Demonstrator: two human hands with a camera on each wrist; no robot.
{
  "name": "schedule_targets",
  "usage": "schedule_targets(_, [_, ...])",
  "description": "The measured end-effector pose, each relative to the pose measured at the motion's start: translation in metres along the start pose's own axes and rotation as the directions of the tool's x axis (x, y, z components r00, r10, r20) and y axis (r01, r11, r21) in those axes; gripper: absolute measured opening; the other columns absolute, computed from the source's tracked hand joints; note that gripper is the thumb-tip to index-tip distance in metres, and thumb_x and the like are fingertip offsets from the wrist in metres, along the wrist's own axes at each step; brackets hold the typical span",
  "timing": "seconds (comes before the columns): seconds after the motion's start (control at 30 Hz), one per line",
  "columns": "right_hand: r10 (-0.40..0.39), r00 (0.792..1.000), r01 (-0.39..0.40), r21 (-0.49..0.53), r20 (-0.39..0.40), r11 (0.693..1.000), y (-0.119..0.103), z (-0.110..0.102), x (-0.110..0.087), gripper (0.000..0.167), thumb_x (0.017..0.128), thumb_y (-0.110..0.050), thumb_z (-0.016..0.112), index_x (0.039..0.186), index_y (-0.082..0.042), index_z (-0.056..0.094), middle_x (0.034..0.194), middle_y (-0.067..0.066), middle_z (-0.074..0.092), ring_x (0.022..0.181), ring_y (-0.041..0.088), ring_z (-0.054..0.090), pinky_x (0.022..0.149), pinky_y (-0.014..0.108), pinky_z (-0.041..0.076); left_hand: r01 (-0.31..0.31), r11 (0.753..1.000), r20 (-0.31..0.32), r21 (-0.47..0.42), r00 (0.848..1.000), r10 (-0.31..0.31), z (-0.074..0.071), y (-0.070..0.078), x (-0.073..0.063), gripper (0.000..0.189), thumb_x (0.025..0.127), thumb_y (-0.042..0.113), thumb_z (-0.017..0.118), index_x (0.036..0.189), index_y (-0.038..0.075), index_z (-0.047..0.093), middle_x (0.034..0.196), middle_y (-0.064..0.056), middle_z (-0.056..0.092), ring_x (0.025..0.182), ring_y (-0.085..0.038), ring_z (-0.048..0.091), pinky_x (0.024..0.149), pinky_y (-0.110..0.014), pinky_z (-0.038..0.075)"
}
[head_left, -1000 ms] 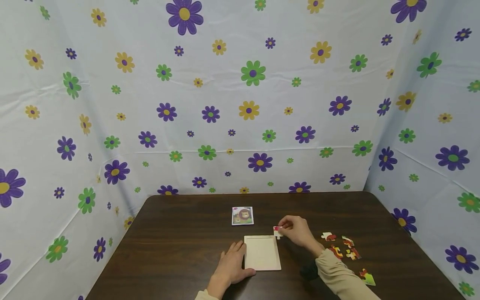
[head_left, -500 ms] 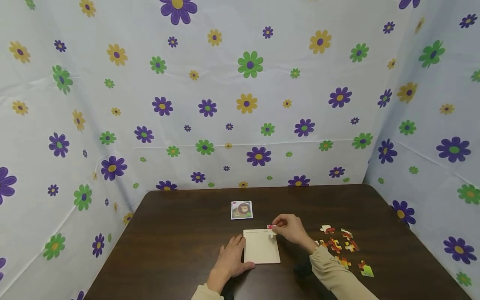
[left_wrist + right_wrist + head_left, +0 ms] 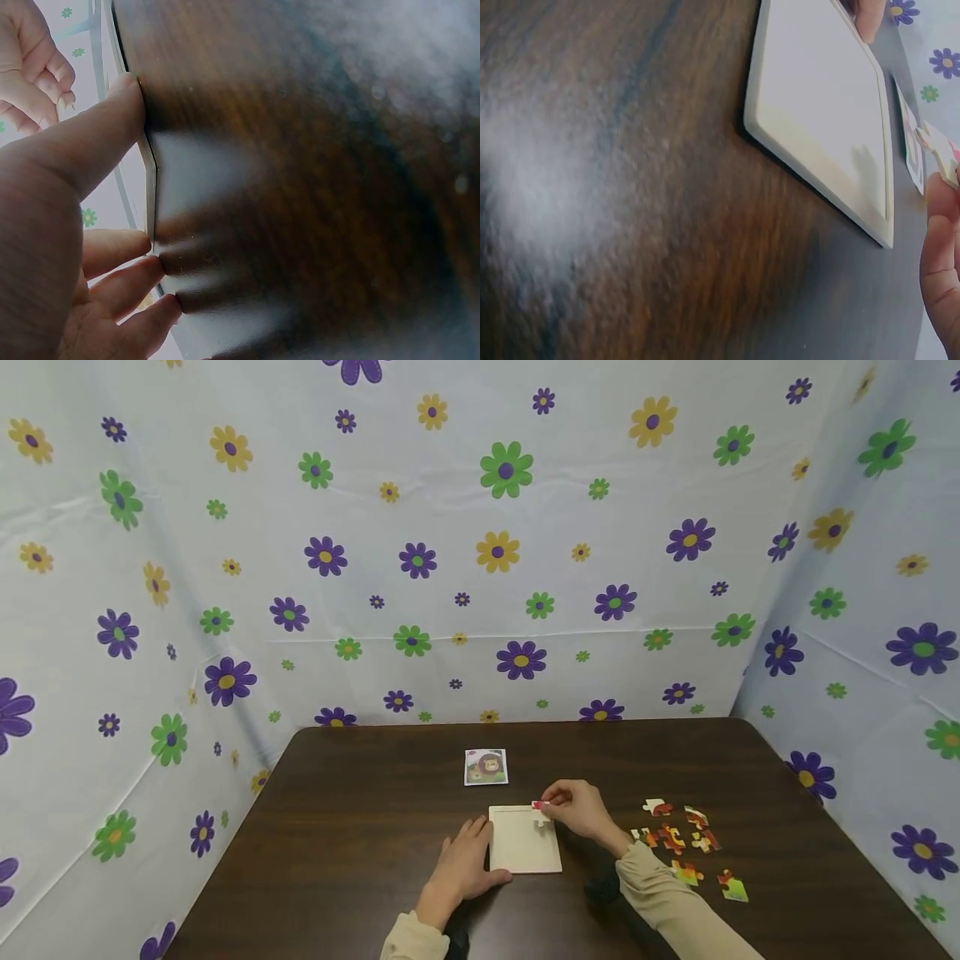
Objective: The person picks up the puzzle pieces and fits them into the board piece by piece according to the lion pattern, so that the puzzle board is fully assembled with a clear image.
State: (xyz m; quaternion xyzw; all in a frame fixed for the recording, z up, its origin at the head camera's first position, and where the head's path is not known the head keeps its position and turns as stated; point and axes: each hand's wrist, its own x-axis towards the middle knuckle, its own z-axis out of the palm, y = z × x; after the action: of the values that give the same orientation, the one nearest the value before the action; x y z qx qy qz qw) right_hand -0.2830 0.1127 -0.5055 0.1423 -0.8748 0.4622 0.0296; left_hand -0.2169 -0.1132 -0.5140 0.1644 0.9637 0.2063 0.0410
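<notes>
In the head view, a pale wooden puzzle tray [image 3: 522,847] with a raised rim lies on the table. My left hand [image 3: 459,867] rests against it, fingers along its left edge and thumb at the near left corner. My right hand [image 3: 583,812] pinches a white and pink jigsaw piece [image 3: 540,817] over the tray's far right corner. In the right wrist view, the jigsaw piece [image 3: 943,155] stands tilted above the table, apart from the tray [image 3: 817,97], which has no pieces in it.
Several loose jigsaw pieces [image 3: 671,837] lie on the dark brown table [image 3: 360,827], right of the right hand. Behind the tray lies a square lion picture card [image 3: 485,767]. A white flowered cloth [image 3: 442,602] hangs behind the table and at both sides.
My right hand has carried the jigsaw piece left, from beside the tray to over its far right corner. The left hand has stayed at the tray. The head view has tilted slightly upward and back.
</notes>
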Motion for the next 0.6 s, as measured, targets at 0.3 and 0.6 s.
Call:
schedule_targets(0.3, [0.019,0.999,-0.021,0.049,0.036,0.999,-0.002,0.009,0.003,0.007,0.078,-0.003,0.075,0.082,-0.002,0.07,0.07,0.002,0.065,0.059,0.01,0.06,0.053,0.022,0.05,0.005,0.999,0.001,0.034,1.0,-0.005,-0.001,-0.001,0.004,0.082,0.075,0.046,0.078,0.136,-0.001,0.048,0.142,-0.018,0.046,0.132,-0.039,0.04,0.096,-0.066,0.035])
schedule_targets(0.6, [0.019,0.998,-0.023,0.057,0.068,0.998,-0.007,0.019,0.004,0.007,0.079,-0.003,0.075,0.083,-0.002,0.069,0.071,0.004,0.066,0.059,0.012,0.061,0.049,0.024,0.048,0.016,0.999,-0.002,0.037,1.0,-0.016,-0.001,-0.001,0.003,0.082,0.075,0.046,0.078,0.136,0.0,0.049,0.141,-0.018,0.047,0.131,-0.038,0.041,0.096,-0.065,0.035])
